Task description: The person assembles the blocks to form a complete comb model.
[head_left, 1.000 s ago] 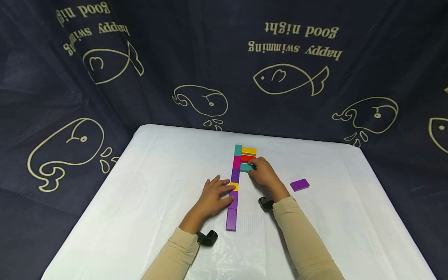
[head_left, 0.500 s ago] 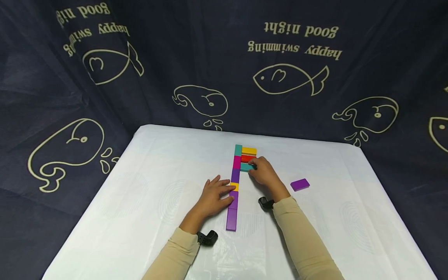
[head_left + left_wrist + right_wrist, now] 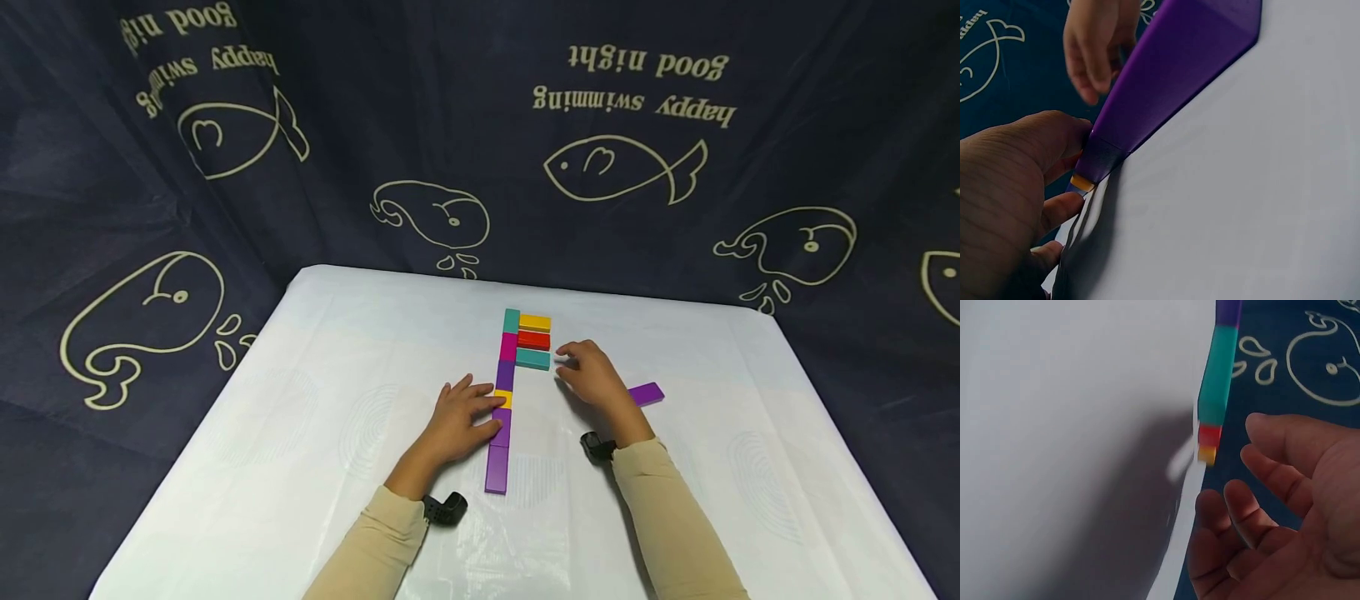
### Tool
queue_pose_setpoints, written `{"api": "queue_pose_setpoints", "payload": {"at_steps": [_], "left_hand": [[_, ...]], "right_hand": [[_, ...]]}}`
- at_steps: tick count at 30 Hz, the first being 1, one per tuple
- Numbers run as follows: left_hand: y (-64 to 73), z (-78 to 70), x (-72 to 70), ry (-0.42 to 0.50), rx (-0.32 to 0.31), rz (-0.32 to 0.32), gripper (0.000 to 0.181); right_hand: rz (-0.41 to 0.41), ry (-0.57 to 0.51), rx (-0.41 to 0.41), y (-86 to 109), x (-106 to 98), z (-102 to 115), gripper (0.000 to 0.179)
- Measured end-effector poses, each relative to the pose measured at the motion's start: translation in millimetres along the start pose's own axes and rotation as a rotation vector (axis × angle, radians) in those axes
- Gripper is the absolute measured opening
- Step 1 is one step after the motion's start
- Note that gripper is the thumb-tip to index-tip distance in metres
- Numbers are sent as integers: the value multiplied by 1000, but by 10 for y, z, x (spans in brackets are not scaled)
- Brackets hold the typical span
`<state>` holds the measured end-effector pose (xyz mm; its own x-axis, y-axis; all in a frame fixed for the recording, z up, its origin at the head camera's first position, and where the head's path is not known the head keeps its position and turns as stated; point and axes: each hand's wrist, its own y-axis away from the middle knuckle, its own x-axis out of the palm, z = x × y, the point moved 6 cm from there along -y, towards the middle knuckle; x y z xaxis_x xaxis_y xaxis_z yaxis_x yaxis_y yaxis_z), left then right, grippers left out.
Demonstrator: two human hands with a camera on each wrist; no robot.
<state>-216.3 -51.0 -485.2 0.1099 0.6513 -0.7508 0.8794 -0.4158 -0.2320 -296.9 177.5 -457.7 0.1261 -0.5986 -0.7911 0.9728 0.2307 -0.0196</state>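
Observation:
A straight column of coloured blocks runs up the table: teal (image 3: 512,321), magenta (image 3: 508,347), violet (image 3: 506,375), yellow (image 3: 507,395) and two purple blocks, the nearest purple block (image 3: 497,469) lying at its front end. My left hand (image 3: 452,423) lies along the column's left side, fairly straight fingers touching the yellow block and thumb on the purple one. Three blocks branch right from the column's top: a yellow one (image 3: 535,322), a red one (image 3: 534,340) and a teal one (image 3: 533,359). Just right of these, my right hand (image 3: 596,379) holds nothing, fingers loosely bent and apart.
A loose purple block (image 3: 647,393) lies to the right, partly behind the right wrist. White cloth covers the table (image 3: 360,350). A dark curtain (image 3: 420,100) with fish and whale drawings hangs beyond its back edge. Both wrists wear black devices (image 3: 446,509).
My right hand has let go of the teal block and moved right, now overlapping part of the loose purple block in the head view. The left hand has stayed in place.

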Motion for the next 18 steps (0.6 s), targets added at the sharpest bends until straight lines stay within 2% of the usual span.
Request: {"api": "queue_pose_setpoints", "payload": {"at_steps": [5, 12, 18], "left_hand": [[-1, 7, 11, -7, -6, 5, 38], [-15, 5, 24, -12, 18, 2, 38], [-6, 24, 20, -23, 5, 5, 38]], "right_hand": [[-36, -15, 0, 223, -201, -198, 33], [-69, -9, 3, 581, -520, -538, 36], [-104, 27, 41, 748, -711, -773, 34]]}}
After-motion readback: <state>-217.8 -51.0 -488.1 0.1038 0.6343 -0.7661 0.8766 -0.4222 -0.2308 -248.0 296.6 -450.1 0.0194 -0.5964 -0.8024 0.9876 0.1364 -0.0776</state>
